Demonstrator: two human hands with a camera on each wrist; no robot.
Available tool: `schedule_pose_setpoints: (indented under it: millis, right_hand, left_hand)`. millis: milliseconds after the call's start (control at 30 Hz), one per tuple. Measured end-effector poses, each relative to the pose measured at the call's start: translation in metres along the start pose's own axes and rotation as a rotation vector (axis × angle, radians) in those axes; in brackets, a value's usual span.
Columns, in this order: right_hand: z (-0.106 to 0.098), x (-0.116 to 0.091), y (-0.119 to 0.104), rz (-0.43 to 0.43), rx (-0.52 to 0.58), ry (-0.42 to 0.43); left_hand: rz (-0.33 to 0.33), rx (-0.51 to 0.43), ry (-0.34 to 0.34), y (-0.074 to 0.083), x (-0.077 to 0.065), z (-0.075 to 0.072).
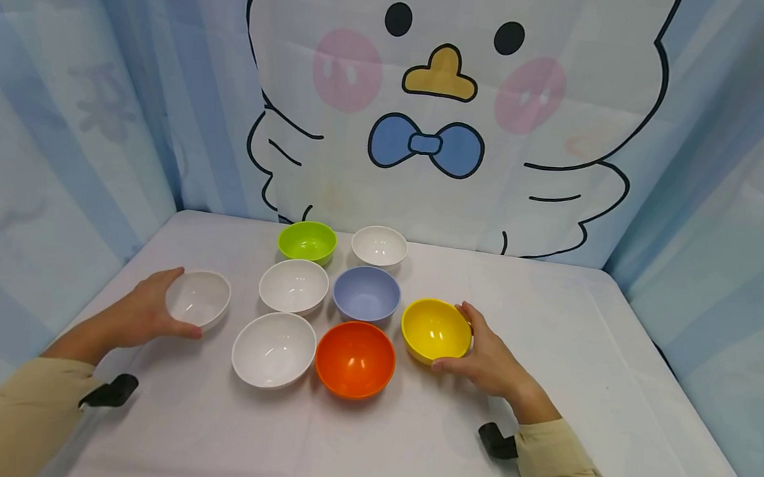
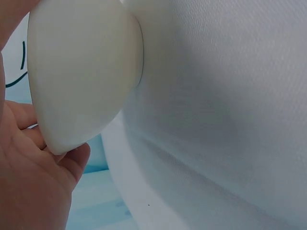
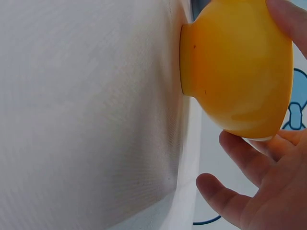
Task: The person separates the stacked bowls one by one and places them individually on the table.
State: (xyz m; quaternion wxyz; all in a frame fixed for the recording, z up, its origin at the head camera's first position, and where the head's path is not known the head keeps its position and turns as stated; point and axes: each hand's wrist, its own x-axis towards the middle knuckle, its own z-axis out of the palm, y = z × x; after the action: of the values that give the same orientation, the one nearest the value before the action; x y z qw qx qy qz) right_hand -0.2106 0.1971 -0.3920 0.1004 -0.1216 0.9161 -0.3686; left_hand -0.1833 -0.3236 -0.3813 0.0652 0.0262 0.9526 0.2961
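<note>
At the left of the head view my left hand [image 1: 151,310] holds a white bowl [image 1: 198,300] by its side, thumb near me and fingers at the far rim. The left wrist view shows this white bowl [image 2: 84,72] close up, its base at the cloth and fingers beneath its edge. On the other side, my right hand [image 1: 495,354] grips a yellow bowl [image 1: 436,332] between thumb and fingers. Seen from the right wrist, the yellow bowl [image 3: 240,67] has its foot at or just off the cloth; two fingers [image 3: 223,199] spread below it.
Between the hands stand an orange bowl [image 1: 355,360], a periwinkle bowl [image 1: 367,295], a green bowl [image 1: 307,242] and white bowls at the front [image 1: 274,351], middle [image 1: 294,286] and back [image 1: 379,247]. A white cloth [image 1: 321,449] covers the table; a printed curtain [image 1: 422,197] rises behind.
</note>
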Motion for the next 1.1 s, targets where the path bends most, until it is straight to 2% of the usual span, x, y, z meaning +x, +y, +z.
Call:
schedule_pose_setpoints:
  millis: [533, 1100]
  right_hand:
    - [0.000, 0.000, -0.001, 0.003, 0.005, -0.002]
    - [0.000, -0.001, -0.002, 0.006, -0.005, 0.004]
  left_hand:
    - [0.093, -0.024, -0.027, 0.019, 0.005, 0.013]
    - [0.082, -0.055, -0.052, 0.024, 0.007, 0.020]
